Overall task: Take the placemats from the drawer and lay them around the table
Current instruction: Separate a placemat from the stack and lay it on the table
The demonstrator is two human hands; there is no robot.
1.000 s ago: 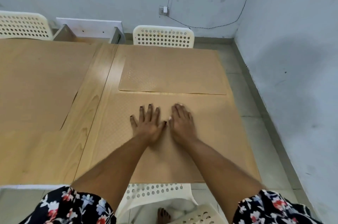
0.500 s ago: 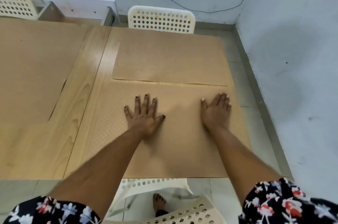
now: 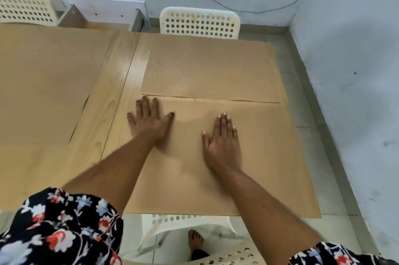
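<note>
A tan textured placemat [image 3: 269,156] lies flat at the near right end of the wooden table [image 3: 116,83]. My left hand [image 3: 151,122] rests palm down with fingers spread on the mat's far left corner. My right hand [image 3: 222,139] lies flat near the mat's middle. A second placemat [image 3: 211,70] sits just beyond, at the far right. Two more tan mats cover the table's left side, one far [image 3: 47,63] and one near [image 3: 32,167]. The open drawer [image 3: 103,16] stands behind the table's far edge.
White perforated chairs stand at the far side [image 3: 200,22], far left [image 3: 23,7] and below the near edge [image 3: 185,228]. A grey wall [image 3: 354,70] runs along the right. A bare foot [image 3: 195,243] shows on the tiled floor.
Both hands started together at the mat's middle. The right hand slid out right, then came back toward the centre. The left hand has slid left and forward to the mat's far left corner.
</note>
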